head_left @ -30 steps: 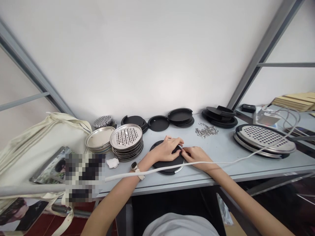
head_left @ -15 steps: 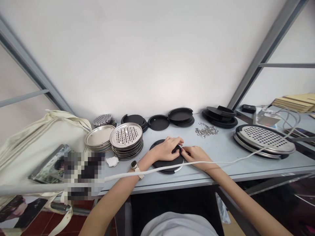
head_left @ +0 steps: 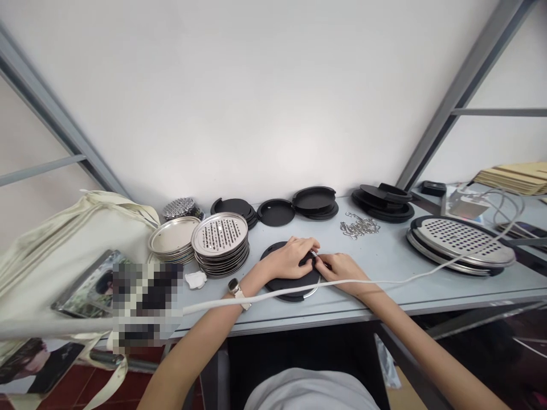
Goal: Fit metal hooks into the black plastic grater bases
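On the table in front of me lies a black round cover (head_left: 299, 287) with a strip of silver metal rim showing at its lower right. My left hand (head_left: 290, 261) rests across it, palm down, fingers curled over its right edge. Thumb and fingers of my right hand (head_left: 337, 269) are pinched together at that same edge, against the left fingertips. A small shiny bit of metal shows between the two hands, too small to name. The fingers hide most of the cover's right side.
Stacked metal grater plates (head_left: 219, 234), plain metal plates (head_left: 171, 236) and black covers (head_left: 315, 199) stand behind. Small metal hooks (head_left: 359, 226) lie in a pile. Large perforated discs (head_left: 464, 242) are at right. A white cable (head_left: 273, 294) crosses before my forearms.
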`<state>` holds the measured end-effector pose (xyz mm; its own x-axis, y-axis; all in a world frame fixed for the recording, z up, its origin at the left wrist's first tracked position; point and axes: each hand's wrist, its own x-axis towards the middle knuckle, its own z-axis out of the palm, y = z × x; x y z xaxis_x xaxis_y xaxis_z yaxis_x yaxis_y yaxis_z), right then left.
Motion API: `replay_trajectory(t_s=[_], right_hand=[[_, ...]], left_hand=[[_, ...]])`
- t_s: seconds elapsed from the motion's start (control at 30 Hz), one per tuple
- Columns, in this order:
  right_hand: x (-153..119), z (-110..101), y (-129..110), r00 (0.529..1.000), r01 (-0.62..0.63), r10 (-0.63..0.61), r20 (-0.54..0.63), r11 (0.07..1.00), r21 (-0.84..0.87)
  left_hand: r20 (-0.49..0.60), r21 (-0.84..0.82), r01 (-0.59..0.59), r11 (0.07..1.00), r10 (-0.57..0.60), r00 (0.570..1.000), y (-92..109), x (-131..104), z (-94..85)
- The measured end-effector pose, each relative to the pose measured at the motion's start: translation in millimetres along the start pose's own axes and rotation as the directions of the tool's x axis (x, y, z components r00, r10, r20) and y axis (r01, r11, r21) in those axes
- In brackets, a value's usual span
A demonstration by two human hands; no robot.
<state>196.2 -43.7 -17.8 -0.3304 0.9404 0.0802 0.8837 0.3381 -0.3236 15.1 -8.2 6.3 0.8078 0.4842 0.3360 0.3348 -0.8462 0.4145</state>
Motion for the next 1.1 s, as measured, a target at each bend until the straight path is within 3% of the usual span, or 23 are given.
replay_trajectory(t_s=[1.1], right_hand=[[-0.4, 2.1, 2.3, 0.999, 0.034, -0.035, -0.020, 0.998, -0.044]], left_hand=[[0.005, -0.018, -0.019, 1.000, 0.020, 1.000, -3.5, -0.9, 1.6]])
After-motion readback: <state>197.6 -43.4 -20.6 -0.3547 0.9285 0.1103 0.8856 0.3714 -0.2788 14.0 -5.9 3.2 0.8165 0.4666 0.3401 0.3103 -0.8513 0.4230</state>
